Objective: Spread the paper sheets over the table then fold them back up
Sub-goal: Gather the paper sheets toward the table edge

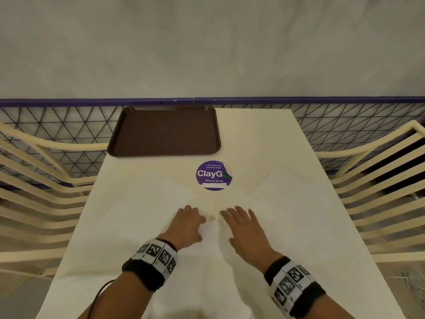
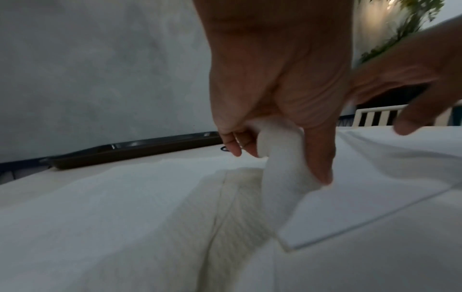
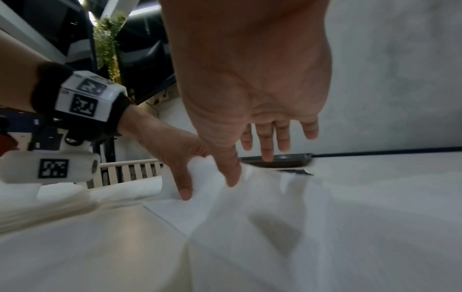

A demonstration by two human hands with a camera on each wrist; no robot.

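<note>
White paper sheets cover the near half of the cream table (image 1: 259,134): one sheet (image 1: 142,215) lies on the left, another (image 1: 294,203) on the right, and they meet in the middle. My left hand (image 1: 200,226) is at that meeting line. In the left wrist view it (image 2: 280,164) pinches a raised fold of paper (image 2: 277,142) between thumb and curled fingers. My right hand (image 1: 239,217) is just to its right, with straight, spread fingers low over the right sheet. In the right wrist view its thumb (image 3: 232,177) is at the lifted paper (image 3: 207,177) and holds nothing.
A brown tray (image 1: 163,132) sits at the table's far left. A round purple sticker (image 1: 213,175) lies just beyond the sheets. Cream slatted chairs (image 1: 379,180) flank both sides, and a mesh fence with a purple rail (image 1: 92,102) runs behind.
</note>
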